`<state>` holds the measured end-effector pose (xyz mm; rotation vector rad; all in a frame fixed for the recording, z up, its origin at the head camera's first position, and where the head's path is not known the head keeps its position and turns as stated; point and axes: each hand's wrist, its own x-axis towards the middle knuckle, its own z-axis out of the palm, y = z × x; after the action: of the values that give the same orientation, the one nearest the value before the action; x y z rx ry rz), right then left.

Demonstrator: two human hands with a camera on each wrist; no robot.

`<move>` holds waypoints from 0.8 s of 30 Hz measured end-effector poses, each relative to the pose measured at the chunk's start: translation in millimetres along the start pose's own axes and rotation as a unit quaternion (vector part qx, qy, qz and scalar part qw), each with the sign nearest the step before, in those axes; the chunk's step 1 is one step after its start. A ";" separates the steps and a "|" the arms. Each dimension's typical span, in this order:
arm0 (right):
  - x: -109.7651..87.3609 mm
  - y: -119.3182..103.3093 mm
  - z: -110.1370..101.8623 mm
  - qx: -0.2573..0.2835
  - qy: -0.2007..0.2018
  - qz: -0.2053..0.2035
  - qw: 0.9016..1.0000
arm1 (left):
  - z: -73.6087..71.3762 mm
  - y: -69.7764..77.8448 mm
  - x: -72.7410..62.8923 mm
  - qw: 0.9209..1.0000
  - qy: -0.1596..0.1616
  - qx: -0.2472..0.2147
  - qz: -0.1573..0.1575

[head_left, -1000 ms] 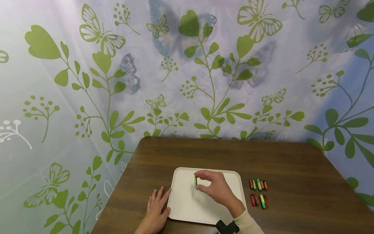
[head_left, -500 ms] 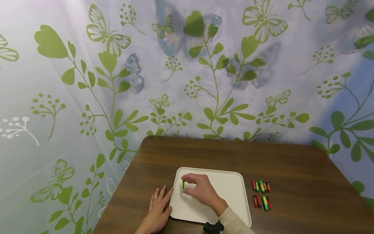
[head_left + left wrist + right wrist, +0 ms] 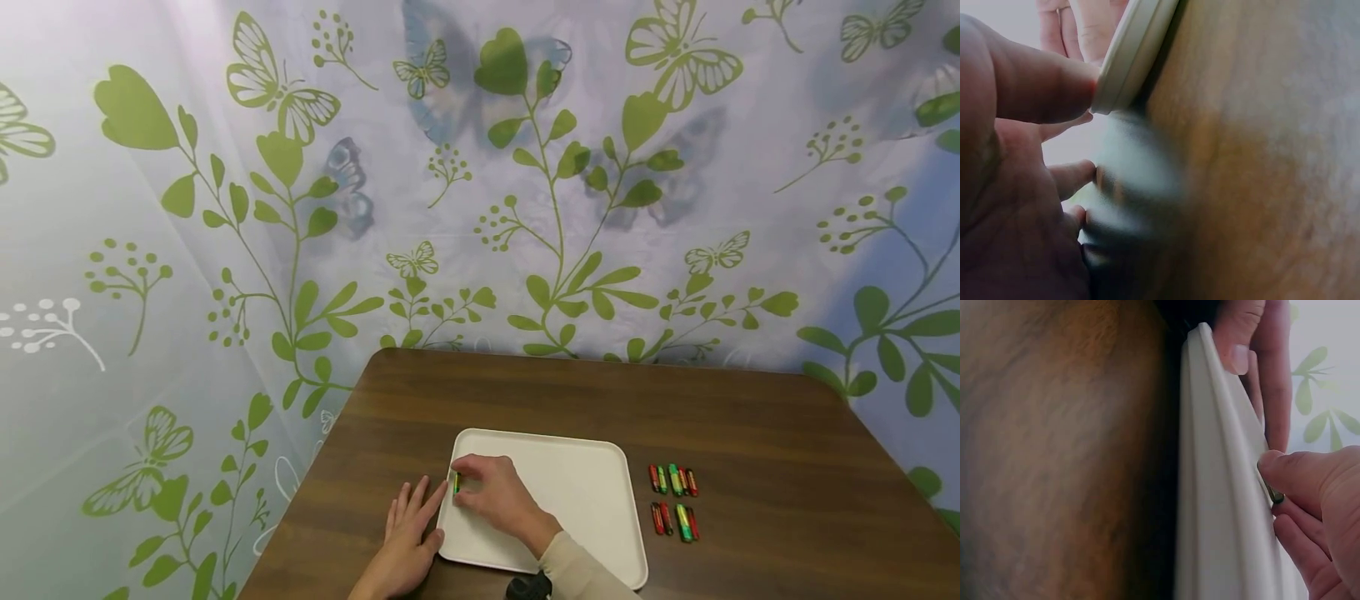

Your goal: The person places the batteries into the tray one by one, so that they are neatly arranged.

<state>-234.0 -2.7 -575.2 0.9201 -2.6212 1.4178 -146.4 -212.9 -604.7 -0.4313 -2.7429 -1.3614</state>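
One small green-and-yellow battery point(image 3: 457, 483) is over the left side of a cream tray point(image 3: 570, 492), just inside the rim, pinched by the right hand point(image 3: 495, 498) between thumb and fingers. Those fingers stand only as far apart as the battery is long in the head view, and they cover its ends; in the right wrist view little more than a dark end shows below the thumb. Whether the battery touches the tray or is held just above it cannot be told. The left hand point(image 3: 405, 533) lies with its fingers straight and spread on the brown table point(image 3: 750, 433), its thumb touching the tray's rim; the lower frame edge cuts off its wrist. The left wrist view is blurred through its middle, and the nearby surfaces there run together. The right hand and beige sleeve point(image 3: 585, 571) hide part of the tray, and the black device point(image 3: 529, 586) at that wrist is partly cut off. Right of the tray lie a far row of five batteries point(image 3: 673, 480) and a near row of four batteries point(image 3: 684, 523), red and green, their printing too small to read.
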 end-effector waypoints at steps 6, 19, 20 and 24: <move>2.0 0.4 5.0 -0.076 0.004 -0.038 0.996 | -0.2 3.3 -1.2 1.000 0.000 -0.021 0.003; 3.0 -4.8 5.9 -0.137 -0.012 -0.040 0.990 | -15.3 36.7 -0.2 0.996 -0.054 -0.018 -0.069; 2.8 -4.3 4.6 -0.135 -0.011 -0.040 0.990 | -14.6 35.8 -0.5 0.997 -0.049 -0.022 -0.064; 0.8 -1.0 -4.8 -0.113 -0.014 -0.020 0.993 | -8.3 24.9 -1.9 0.998 -0.020 -0.043 -0.031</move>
<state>-235.4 0.2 -571.4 0.9637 -2.6955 1.0770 -138.5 -205.6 -580.6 -0.3858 -2.7584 -1.5072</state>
